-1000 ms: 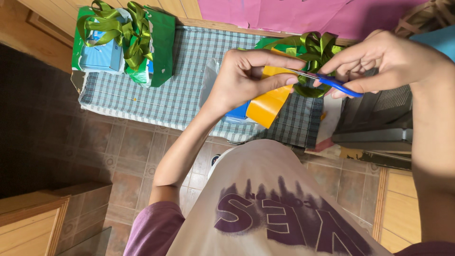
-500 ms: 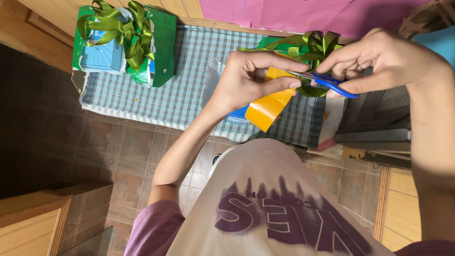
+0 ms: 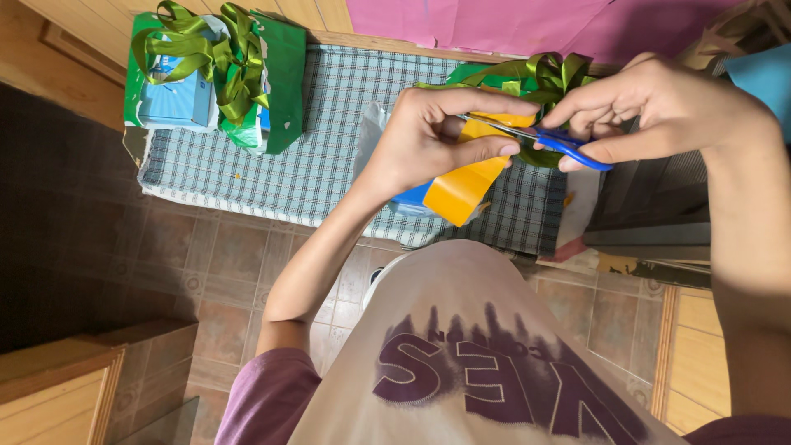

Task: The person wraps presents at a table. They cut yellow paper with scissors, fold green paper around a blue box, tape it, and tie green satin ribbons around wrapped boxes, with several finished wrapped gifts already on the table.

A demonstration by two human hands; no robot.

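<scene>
My left hand (image 3: pixel 428 140) pinches an orange-yellow paper strip (image 3: pixel 465 185) that curls down below the fingers. My right hand (image 3: pixel 659 107) grips blue-handled scissors (image 3: pixel 568 147), their blades pointing left into the paper between my left fingers. Both hands are held above a checked cloth (image 3: pixel 329 140). Behind the hands lies a bundle of green ribbon loops (image 3: pixel 535 74), partly hidden by them.
A green-wrapped box with a light blue panel and green ribbon bow (image 3: pixel 210 74) sits on the cloth's left end. Pink fabric (image 3: pixel 527 21) lies beyond the cloth. A dark block (image 3: pixel 651 210) lies at right. Brown floor tiles (image 3: pixel 165 255) and a wooden cabinet (image 3: pixel 58 395) are below.
The hands have stayed almost in place; the paper strip has shifted slightly in my left fingers as the scissors work at it.
</scene>
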